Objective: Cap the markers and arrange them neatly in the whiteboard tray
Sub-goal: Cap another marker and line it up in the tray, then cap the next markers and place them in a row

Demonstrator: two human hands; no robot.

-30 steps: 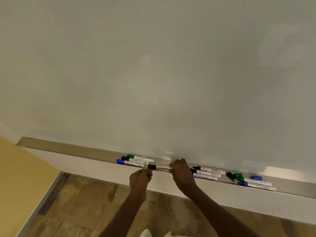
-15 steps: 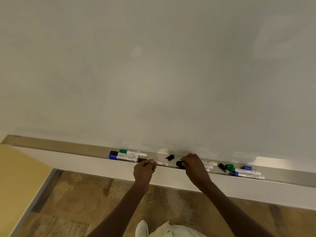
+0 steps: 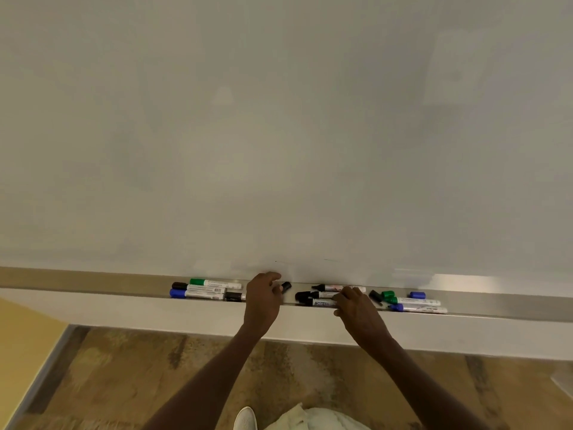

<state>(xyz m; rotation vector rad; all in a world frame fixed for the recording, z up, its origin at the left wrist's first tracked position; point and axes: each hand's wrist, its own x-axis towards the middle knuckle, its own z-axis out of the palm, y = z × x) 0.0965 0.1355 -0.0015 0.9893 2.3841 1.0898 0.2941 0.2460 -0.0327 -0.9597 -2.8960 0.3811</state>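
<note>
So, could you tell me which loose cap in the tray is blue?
The blue cap at the tray's far right end, behind the two rightmost markers; the other loose caps are black or green.

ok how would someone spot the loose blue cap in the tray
Follow the long metal tray under the whiteboard to its right-hand cluster of markers. The short blue plastic cap lies at the back, alone. Unlike the blue-ended marker in front, it has no white barrel.

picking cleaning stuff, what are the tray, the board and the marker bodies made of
Tray: looks like brushed metal, probably aluminium; dull grey sheen with a bright glare patch.
Board: smooth glossy white surface with soft reflections; painted steel or laminate, can't tell which.
Marker bodies, e.g. the green-capped one: likely plastic, white barrels with printed labels and coloured caps.
</note>
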